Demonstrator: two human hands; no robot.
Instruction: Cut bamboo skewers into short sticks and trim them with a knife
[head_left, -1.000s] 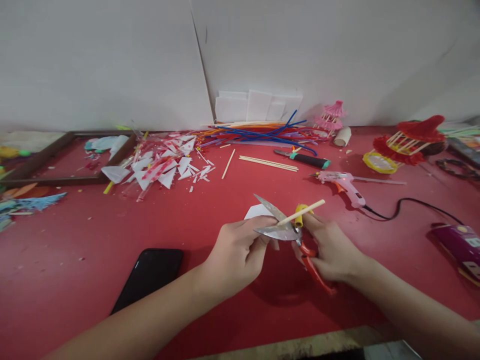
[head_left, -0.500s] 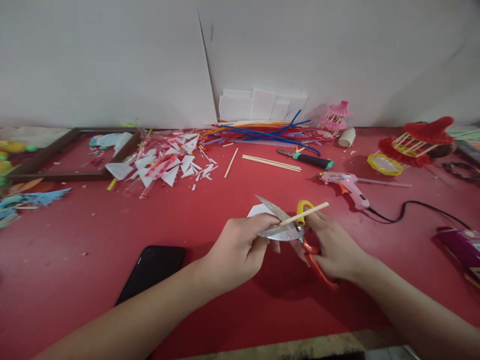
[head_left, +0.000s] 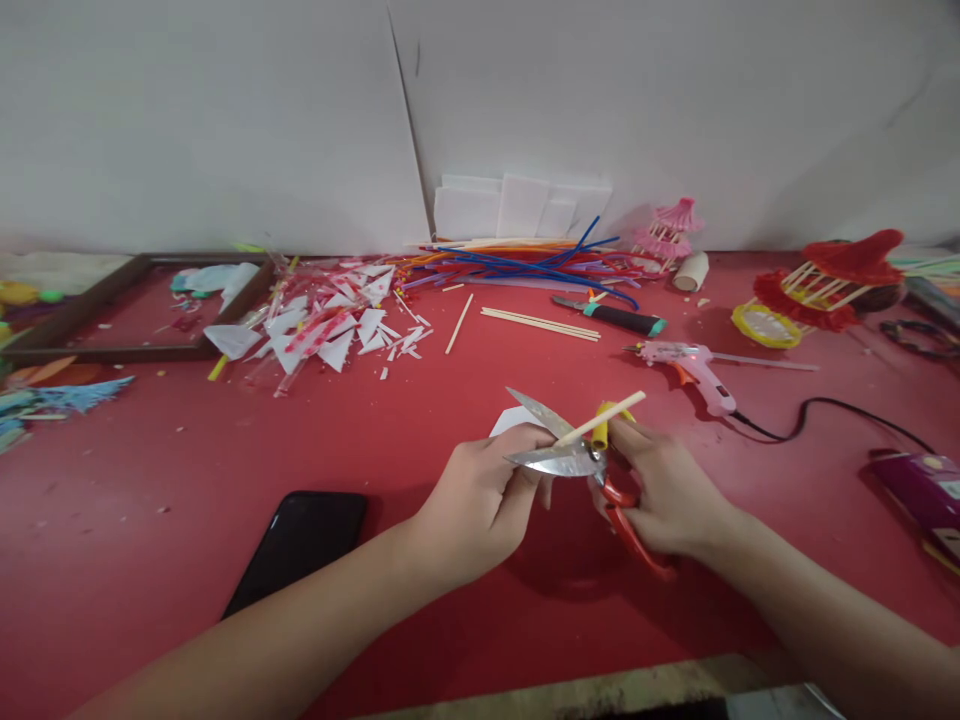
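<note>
Right hand [head_left: 667,490] is gripping scissors [head_left: 576,462], pale stick [head_left: 619,407] showing between spread blades [head_left: 544,461]. Left hand [head_left: 471,505] is curling alongside, contents unclear.

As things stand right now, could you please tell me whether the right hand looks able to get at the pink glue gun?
Probably not while it is full: the right hand grips the scissors. Otherwise the way looks free, with the pink glue gun lying just beyond it on the red table.
</note>
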